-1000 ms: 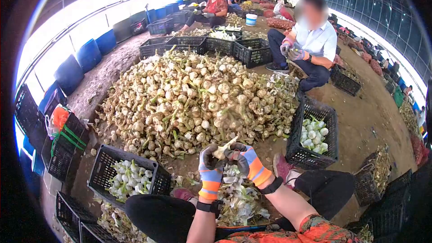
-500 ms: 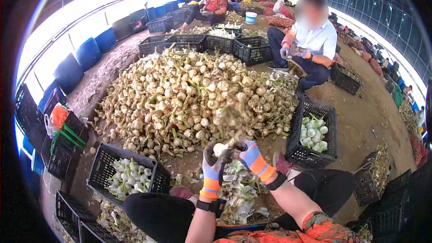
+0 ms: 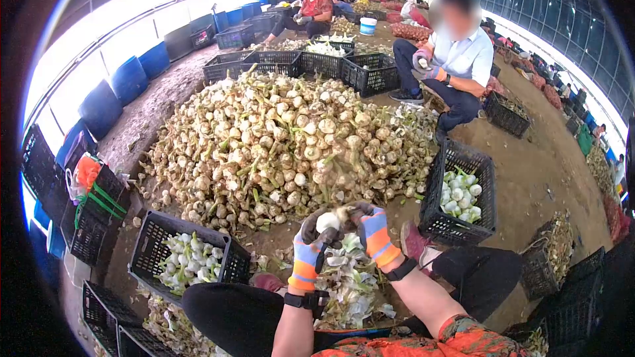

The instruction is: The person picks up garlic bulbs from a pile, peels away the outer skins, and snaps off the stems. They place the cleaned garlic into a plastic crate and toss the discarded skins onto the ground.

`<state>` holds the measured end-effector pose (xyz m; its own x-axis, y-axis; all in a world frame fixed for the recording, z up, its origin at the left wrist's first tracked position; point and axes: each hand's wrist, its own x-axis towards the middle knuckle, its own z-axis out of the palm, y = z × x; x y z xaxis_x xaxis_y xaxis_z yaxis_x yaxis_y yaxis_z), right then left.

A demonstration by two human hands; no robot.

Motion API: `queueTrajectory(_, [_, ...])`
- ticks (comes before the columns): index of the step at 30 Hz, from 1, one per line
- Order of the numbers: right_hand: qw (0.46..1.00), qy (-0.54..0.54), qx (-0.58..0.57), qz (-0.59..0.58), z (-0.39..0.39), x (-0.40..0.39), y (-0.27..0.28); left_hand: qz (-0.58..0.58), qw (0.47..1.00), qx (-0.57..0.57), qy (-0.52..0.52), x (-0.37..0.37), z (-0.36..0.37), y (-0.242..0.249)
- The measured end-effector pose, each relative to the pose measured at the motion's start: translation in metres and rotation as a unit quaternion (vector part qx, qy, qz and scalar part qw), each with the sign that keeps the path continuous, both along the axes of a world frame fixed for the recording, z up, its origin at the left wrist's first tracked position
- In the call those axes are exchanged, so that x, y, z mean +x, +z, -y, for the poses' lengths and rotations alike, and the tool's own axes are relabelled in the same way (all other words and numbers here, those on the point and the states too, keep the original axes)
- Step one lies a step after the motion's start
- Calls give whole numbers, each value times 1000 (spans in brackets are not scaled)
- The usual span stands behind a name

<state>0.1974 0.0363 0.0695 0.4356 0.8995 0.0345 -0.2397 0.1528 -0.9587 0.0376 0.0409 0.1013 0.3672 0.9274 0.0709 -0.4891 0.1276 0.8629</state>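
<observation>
Roughly centre sat the big garlic heap on the dirt floor, black crates around it. Crate of peeled bulbs stood left of the knees, another crate to the right. Pile of skins lay below both hands. Left hand and right hand, both gloved, clenched on one white garlic bulb between them, above the skins.

One head-worn fisheye view looks forward and down, close above the garlic pile.
</observation>
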Motion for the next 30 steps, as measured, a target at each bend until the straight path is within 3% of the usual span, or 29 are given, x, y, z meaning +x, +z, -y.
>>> queueTrajectory(2, [993, -63, 16, -99, -11, 34, -32, 16, 999, 1, -36, -5, 3, 3])
queueTrajectory(3, [995, -99, -7, 13, -13, 43, -29, 31, 999, 15, -39, -6, 5, 7])
queueTrajectory(4, [975, -30, -120, 186, -19, 62, -45, 47, 997, 31, -43, -7, 5, 9])
queueTrajectory(6, [863, -2, -160, 479, 9, 30, 25, 43, 997, 27, -64, -8, -7, -9])
queueTrajectory(7, [856, -7, -178, 485, 9, 29, 29, -3, 996, 89, -31, -6, -9, -13])
queueTrajectory(8, [931, 57, -14, 361, 5, 28, 34, -48, 988, 149, 5, -4, -11, -19])
queueTrajectory(9, [939, 130, 10, 320, 8, 27, 37, 46, 998, 25, -37, -3, -13, -24])
queueTrajectory(10, [940, 200, 36, 273, 15, 13, 68, 45, 998, 21, -38, -1, -13, -28])
queueTrajectory(11, [941, 200, 33, 271, 16, 9, 73, -35, 992, 124, 4, 0, -13, -29])
queueTrajectory(12, [891, 198, 52, 406, 16, 5, 76, -114, 966, 226, 47, 1, -13, -30])
queueTrajectory(13, [821, 190, 71, 533, 15, 3, 81, -82, 981, 172, 37, 2, -10, -25])
queueTrajectory(14, [822, 189, 72, 533, 15, 1, 88, -83, 981, 173, 37, 1, -9, -20])
queueTrajectory(16, [749, 195, 17, 634, 13, -2, 99, -170, 951, 256, 36, -3, -7, -13])
queueTrajectory(18, [739, 194, 21, 644, 11, -3, 101, -197, 944, 263, 34, -3, -3, -9])
queueTrajectory(20, [713, 180, 1, 677, 12, -6, 110, -30, 987, 153, 24, 3, 1, -7])
queueTrajectory(22, [742, 134, 31, 656, 12, -6, 98, -16, 990, 113, 89, 6, -2, -13])
queueTrajectory(23, [767, 90, 59, 632, 13, -7, 91, 56, 984, 118, 117, 1, -5, -13])
queueTrajectory(26, [777, 121, 57, 615, 17, -16, 76, 53, 981, -112, 149, -7, -5, -20])
queueTrajectory(30, [832, 55, -10, 552, 1, -7, 49, 88, 981, -65, 159, -11, -6, -27])
